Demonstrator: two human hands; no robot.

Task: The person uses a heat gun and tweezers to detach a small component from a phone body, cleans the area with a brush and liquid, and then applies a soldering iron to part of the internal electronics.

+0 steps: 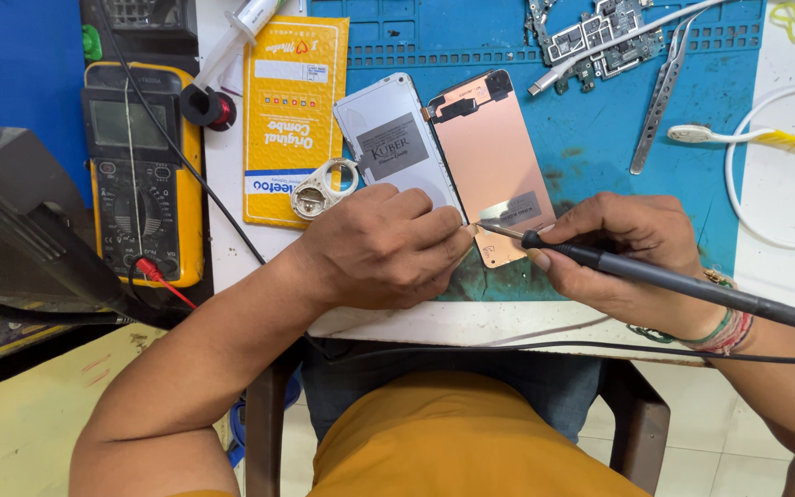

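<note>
Bare forearms, no sleeves showing. The right wrist wears bundled red, green and white thread bands; below them, a mustard-yellow shirt over blue jeans.

Hands steady work — soldering iron tip meets copper-backed screen.

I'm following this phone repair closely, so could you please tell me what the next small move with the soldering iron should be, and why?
Probably ease the soldering iron tip slightly left to the joint. The right hand holds it like a pen, its tip at the lower left edge of the copper-backed display panel, just short of the left hand fingertips pressing there beside the grey phone frame.
</note>
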